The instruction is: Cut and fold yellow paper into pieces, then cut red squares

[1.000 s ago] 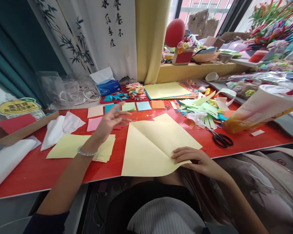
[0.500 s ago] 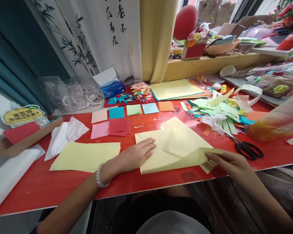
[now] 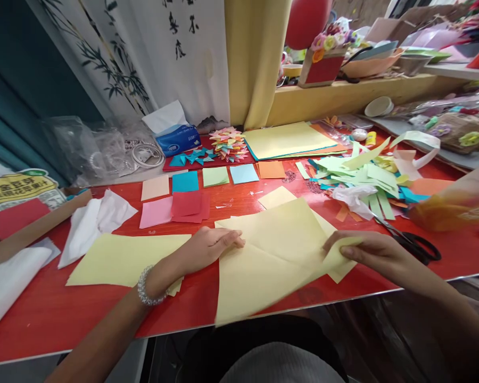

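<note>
A large pale yellow sheet (image 3: pixel 263 266) with crease lines lies at the red table's front edge, its lower left corner reaching the edge. My left hand (image 3: pixel 207 247), a beaded bracelet on its wrist, has its fingers bent together at the sheet's upper left part. On the right, my right hand (image 3: pixel 355 252) pinches the sheet's right corner, which curls up between thumb and fingers. More yellow paper shows beneath and behind the sheet. To the left is a stack of yellow sheets (image 3: pixel 120 258), partly under my left forearm.
Small coloured paper squares (image 3: pixel 186 182) stand in rows behind. Black-handled scissors (image 3: pixel 417 246) and a heap of paper strips (image 3: pixel 359 170) are at the right. A blue tissue pack (image 3: pixel 178 139), folded paper pieces (image 3: pixel 228 144) and larger sheets (image 3: pixel 291 139) lie farther back.
The sheet's near part has opened out toward the table's front edge. My left hand has lifted slightly and its fingers have curled. My right hand still holds the corner. The view has shifted a little.
</note>
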`<state>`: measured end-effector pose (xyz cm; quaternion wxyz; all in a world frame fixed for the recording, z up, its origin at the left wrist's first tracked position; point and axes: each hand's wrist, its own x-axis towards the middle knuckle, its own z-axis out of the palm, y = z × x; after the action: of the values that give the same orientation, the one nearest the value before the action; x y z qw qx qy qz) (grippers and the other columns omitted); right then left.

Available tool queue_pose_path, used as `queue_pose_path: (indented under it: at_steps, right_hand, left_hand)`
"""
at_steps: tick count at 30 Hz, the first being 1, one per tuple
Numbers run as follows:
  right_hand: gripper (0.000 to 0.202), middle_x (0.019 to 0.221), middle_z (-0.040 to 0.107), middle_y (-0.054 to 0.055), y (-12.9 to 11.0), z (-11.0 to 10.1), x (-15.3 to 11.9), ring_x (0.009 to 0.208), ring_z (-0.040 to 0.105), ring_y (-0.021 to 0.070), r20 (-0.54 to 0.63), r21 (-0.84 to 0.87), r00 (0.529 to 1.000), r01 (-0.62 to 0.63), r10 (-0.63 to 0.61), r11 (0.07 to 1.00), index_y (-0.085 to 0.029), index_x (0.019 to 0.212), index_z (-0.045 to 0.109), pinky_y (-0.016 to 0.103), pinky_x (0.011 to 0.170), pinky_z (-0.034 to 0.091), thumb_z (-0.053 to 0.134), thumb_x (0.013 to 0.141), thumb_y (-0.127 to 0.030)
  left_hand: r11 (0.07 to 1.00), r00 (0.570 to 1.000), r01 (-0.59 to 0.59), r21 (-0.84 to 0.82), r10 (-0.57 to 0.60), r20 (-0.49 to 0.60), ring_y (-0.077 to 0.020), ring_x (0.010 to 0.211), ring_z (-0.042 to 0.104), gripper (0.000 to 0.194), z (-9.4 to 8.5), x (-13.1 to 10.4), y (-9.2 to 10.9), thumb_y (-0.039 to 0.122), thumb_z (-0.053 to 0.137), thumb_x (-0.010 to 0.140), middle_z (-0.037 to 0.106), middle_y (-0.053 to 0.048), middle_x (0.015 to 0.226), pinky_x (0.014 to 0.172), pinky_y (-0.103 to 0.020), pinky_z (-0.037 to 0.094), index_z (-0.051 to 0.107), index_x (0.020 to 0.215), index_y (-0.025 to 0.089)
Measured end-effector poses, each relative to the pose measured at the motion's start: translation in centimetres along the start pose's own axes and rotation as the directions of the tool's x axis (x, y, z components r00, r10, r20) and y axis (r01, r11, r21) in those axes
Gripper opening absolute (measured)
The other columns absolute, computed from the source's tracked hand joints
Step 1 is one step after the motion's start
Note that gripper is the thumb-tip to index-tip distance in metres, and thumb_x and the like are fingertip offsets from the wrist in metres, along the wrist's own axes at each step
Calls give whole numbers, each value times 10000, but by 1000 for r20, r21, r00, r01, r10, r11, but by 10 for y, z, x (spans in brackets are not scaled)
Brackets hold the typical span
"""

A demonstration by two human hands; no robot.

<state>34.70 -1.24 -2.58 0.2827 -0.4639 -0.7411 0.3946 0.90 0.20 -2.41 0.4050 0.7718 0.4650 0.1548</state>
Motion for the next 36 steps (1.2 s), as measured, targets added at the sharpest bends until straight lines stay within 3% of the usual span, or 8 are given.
queue_pose_path:
  at_steps: [5,12,16,20,23,27,32,36]
  right_hand:
    - [283,1108,674,19,2,-1,6,1210,504,251,357,60,929,82,-98,995,-279,1033,689,462,1060,344,447,915,-368]
    - [330,791,669,31,0,6,6,767,633,196,255,-99,964,-46,70,994,-207,860,688,292,674,524,496,860,-476]
    - [412,709,621,33,3,18,10,624,559,168,-67,-72,978,-201,197,977,-179,772,644,272,528,455,477,838,-550]
    - [453,759,642,54,8,29,18,667,553,188,-334,-132,914,-286,229,949,-154,908,668,286,548,416,465,839,-552]
    - [427,727,641,50,8,34,25,622,542,179,-338,-258,924,-271,176,927,-152,921,667,283,545,388,431,864,-504]
    - [391,617,596,39,3,36,37,549,520,180,-324,-501,937,-285,129,817,-164,879,656,270,508,314,376,893,-437]
    - [344,669,647,70,-5,39,50,600,581,218,-286,-709,947,-310,144,633,-171,865,637,276,510,266,359,911,-370]
    - [306,685,661,66,-8,42,56,630,606,230,-287,-740,941,-335,177,582,-176,881,605,277,496,273,371,914,-371]
  left_hand:
    - [928,976,-214,305,219,18,-170,1174,548,391,2,0,-3,375,304,965,619,-5,1238,984,-309,436,633,1130,242]
    - [623,812,-481,616,582,44,-231,1099,575,260,20,0,-2,237,472,911,694,-48,1085,1015,-441,418,663,1074,172]
    - [870,898,-407,279,436,-50,-225,1071,589,267,20,-1,-3,267,492,894,653,-79,1146,895,-371,510,631,1109,189]
    - [971,992,-70,-230,43,-121,-218,992,642,394,11,0,1,409,306,952,652,-67,1162,807,-368,547,552,1210,242]
    - [928,976,91,-362,-155,-153,-226,955,660,566,9,2,3,476,85,954,667,-92,1121,773,-390,552,489,1255,218]
    - [969,908,178,-172,-229,-350,-278,1049,613,517,12,3,5,538,422,873,570,-112,1264,792,-415,545,398,1293,236]
    - [979,844,-47,197,144,-517,-294,1303,388,501,12,-1,7,356,534,857,366,-134,1430,955,-482,456,366,1311,231]
    - [691,795,-283,665,557,-241,-310,1367,266,354,20,-5,12,251,528,861,467,-125,1370,1095,-587,222,519,1208,178]
